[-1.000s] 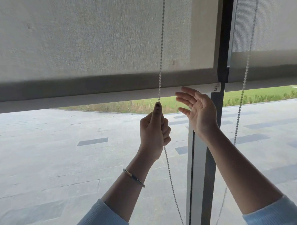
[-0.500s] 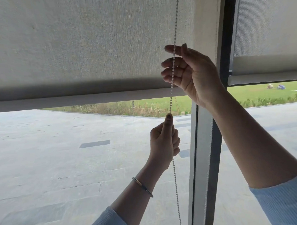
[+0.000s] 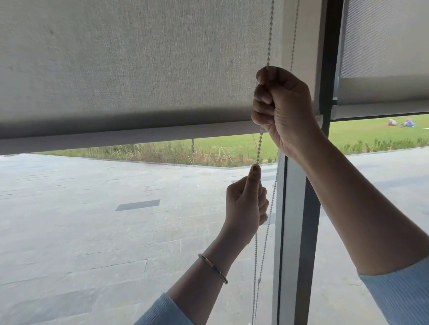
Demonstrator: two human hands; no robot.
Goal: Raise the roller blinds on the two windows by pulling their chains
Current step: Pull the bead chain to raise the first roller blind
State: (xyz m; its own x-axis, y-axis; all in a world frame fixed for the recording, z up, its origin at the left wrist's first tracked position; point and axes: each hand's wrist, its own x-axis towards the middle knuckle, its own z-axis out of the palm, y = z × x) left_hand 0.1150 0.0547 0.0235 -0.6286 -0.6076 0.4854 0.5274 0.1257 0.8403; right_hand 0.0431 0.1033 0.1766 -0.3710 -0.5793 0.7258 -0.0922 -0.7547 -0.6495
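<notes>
Grey woven left blind (image 3: 130, 62) covers the upper part of its window, its bottom bar (image 3: 109, 140) level above the paving; the right blind (image 3: 387, 37), beyond the dark frame post (image 3: 297, 232), hangs with its lower edge slightly higher. Bead chain (image 3: 269, 37) runs down before the left blind's right edge, its second strand just beside it. Right hand (image 3: 283, 110) is fisted around the chain at bar height; left hand (image 3: 246, 205), bracelet (image 3: 213, 268) at its wrist, pinches the same strand lower down.
</notes>
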